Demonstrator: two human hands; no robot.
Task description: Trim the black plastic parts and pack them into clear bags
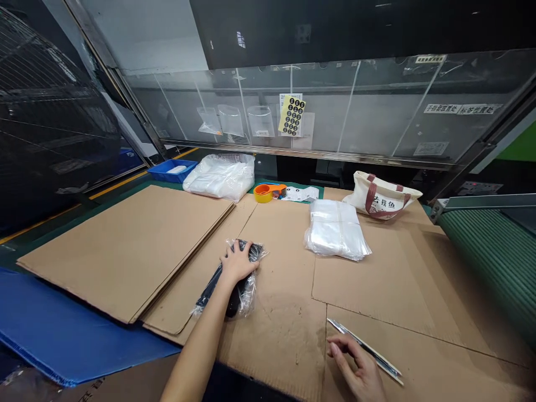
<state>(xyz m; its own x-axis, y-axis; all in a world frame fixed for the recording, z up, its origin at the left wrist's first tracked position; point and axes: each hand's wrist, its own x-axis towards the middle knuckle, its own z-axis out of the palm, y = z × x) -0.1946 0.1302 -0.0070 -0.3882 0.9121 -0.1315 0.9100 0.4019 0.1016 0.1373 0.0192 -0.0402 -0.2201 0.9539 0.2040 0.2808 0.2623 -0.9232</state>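
My left hand (239,261) lies over a black item in clear plastic wrap (238,293), gripping it from above with the fingers spread across its upper part. The item is long and dark; its exact kind is hidden by the hand and the wrap. Near the front edge, my right hand (358,368) is loosely curled, thumb and forefinger slightly apart, with nothing seen between them. Just beside it, a thin silvery stick-like thing (368,350) with a pale edge lies slantwise on the cardboard (276,335).
Stacked cardboard sheets (125,240) lie at left, above a blue board (75,329). Farther back are a blue tray (167,176), a bundle of plastic bags (220,176), a tape dispenser (270,191), flat clear bags (337,229) and a cloth bag (383,195). A green conveyor (494,251) runs at right.
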